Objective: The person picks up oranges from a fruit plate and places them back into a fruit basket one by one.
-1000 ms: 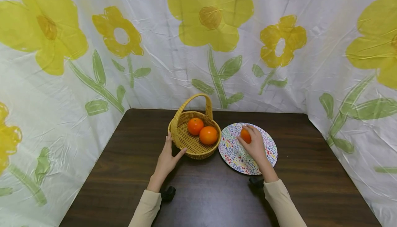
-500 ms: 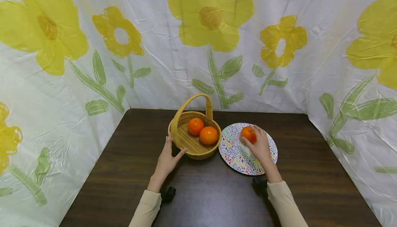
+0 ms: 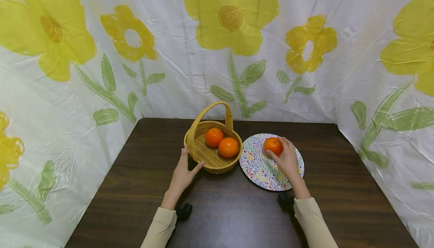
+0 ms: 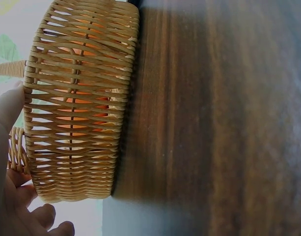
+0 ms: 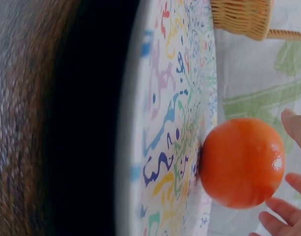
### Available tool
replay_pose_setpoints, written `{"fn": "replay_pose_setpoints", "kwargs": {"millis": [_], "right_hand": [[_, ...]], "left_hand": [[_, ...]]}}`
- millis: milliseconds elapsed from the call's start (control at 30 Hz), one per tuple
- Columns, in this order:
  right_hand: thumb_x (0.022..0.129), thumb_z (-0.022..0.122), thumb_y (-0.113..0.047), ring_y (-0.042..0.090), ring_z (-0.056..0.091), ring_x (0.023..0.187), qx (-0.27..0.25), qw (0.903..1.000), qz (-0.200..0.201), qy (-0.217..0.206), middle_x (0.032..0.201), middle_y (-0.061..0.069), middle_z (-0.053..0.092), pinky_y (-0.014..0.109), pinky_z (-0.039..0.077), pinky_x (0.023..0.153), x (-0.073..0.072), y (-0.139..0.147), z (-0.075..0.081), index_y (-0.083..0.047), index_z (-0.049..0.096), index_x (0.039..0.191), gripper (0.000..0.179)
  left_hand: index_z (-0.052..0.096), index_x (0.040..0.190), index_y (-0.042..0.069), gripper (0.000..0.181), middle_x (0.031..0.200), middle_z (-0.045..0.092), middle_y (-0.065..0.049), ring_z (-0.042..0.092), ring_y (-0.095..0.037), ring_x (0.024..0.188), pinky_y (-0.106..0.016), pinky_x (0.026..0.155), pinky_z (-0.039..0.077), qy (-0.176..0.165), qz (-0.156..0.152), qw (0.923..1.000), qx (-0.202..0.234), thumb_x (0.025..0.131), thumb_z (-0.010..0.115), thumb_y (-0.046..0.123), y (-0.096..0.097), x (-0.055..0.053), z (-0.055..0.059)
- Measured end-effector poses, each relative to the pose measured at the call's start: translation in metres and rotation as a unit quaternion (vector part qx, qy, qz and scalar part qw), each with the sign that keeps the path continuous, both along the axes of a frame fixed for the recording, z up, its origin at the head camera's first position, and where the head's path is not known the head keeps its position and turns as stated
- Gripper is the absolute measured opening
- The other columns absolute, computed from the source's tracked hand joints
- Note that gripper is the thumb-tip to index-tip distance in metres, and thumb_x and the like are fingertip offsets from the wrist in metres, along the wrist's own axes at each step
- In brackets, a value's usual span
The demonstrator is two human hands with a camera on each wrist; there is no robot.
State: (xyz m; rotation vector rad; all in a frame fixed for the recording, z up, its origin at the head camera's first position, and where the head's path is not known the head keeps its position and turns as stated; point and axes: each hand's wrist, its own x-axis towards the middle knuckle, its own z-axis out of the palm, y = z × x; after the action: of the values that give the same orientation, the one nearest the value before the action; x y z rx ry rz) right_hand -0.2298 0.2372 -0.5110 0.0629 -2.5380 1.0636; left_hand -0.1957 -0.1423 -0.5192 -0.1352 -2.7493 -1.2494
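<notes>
Plate orange: from where I stand, the third orange (image 3: 272,146) sits on the patterned plate (image 3: 259,174), right of the basket (image 3: 217,170) on the dark table (image 3: 223,214).
Right hand: the right hand (image 3: 288,160) is spread loosely around that orange, fingers relaxed rather than clamped; one fingertip comes up to its edge, though I can't tell whether it touches.
Left hand: the left hand (image 3: 182,176) is spread along the near left side of the basket, fingers extended and resting against its rim, not wrapped round it.
Basket so far: two oranges lie inside, the back orange (image 3: 213,137) and the front orange (image 3: 228,147), side by side.
How far along: I'd call it partway, with two oranges in the basket and one on the plate; whether that one is being set down or taken up, I can't tell.
Right wrist view: shows a gap between the upper fingers and the fruit, where from above the hand seems to cup it.
Left wrist view: shows the basket's woven side standing on the table, with orange glimpsed through the weave; only the head view lets me count two.
</notes>
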Motion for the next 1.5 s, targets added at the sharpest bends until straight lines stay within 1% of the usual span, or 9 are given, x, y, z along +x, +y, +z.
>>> {"fn": "replay_pose_setpoints", "kwargs": {"millis": [167,367,500,800,1033,1300,1500], "right_hand": [[0.079,0.073,-0.035,0.045,0.036,0.121,-0.010,0.9998,0.002,-0.016,0.137,0.025,0.036,0.064,0.034,0.094,0.000,0.002,-0.001,0.000,0.041,0.137,0.075],[0.080,0.072,-0.035,0.043,0.037,0.122,-0.006,0.9992,0.004,-0.039,0.139,0.023,0.034,0.061,0.034,0.096,-0.002,0.004,-0.005,-0.001,0.037,0.140,0.077],[0.080,0.072,-0.036,0.041,0.039,0.121,-0.012,0.9988,0.004,-0.048,0.140,0.022,0.034,0.060,0.035,0.097,-0.003,0.005,-0.008,-0.002,0.035,0.141,0.078],[0.082,0.069,-0.040,0.042,0.040,0.122,-0.020,0.9977,0.007,-0.065,0.142,0.022,0.032,0.059,0.036,0.097,-0.006,0.005,-0.007,-0.007,0.030,0.145,0.081],[0.082,0.070,-0.037,0.042,0.041,0.120,-0.027,0.9971,0.010,-0.071,0.141,0.022,0.033,0.059,0.037,0.096,-0.009,0.005,-0.008,-0.005,0.032,0.144,0.080],[0.082,0.070,-0.035,0.043,0.041,0.119,-0.030,0.9964,0.008,-0.079,0.139,0.024,0.034,0.059,0.038,0.096,-0.011,0.004,-0.010,-0.005,0.033,0.143,0.077],[0.081,0.071,-0.036,0.042,0.043,0.117,-0.033,0.9968,0.002,-0.073,0.136,0.023,0.038,0.058,0.040,0.094,-0.011,0.004,-0.011,-0.006,0.036,0.141,0.076]], "left_hand": [[-0.003,0.150,0.026,0.097,0.156,0.006,-0.006,0.010,-0.023,0.143,-0.057,0.103,0.029,0.002,0.001,1.0000,0.000,0.082,0.057,0.060,0.000,0.000,0.000],[-0.004,0.150,0.028,0.096,0.156,0.008,-0.009,0.013,-0.027,0.142,-0.058,0.103,0.029,-0.003,0.002,1.0000,-0.001,0.082,0.057,0.060,0.000,0.000,-0.001],[-0.005,0.149,0.028,0.096,0.156,0.007,-0.008,0.012,-0.027,0.142,-0.058,0.103,0.029,-0.006,0.002,1.0000,-0.003,0.083,0.056,0.060,0.000,-0.001,0.000],[-0.002,0.150,0.025,0.096,0.156,0.008,-0.008,0.012,-0.026,0.142,-0.058,0.103,0.029,-0.002,0.003,1.0000,0.000,0.083,0.059,0.057,0.000,-0.001,-0.001],[-0.001,0.151,0.023,0.097,0.156,0.007,-0.005,0.009,-0.023,0.143,-0.057,0.103,0.030,0.004,0.000,1.0000,0.000,0.082,0.058,0.059,-0.001,-0.001,-0.001],[-0.006,0.148,0.032,0.096,0.156,0.007,-0.006,0.014,-0.027,0.142,-0.058,0.102,0.030,-0.008,0.002,1.0000,-0.001,0.082,0.057,0.061,-0.001,-0.002,-0.001],[-0.004,0.149,0.029,0.097,0.156,0.009,-0.007,0.015,-0.028,0.141,-0.059,0.102,0.030,-0.005,0.005,1.0000,-0.002,0.082,0.057,0.061,0.000,-0.002,-0.002]]}}
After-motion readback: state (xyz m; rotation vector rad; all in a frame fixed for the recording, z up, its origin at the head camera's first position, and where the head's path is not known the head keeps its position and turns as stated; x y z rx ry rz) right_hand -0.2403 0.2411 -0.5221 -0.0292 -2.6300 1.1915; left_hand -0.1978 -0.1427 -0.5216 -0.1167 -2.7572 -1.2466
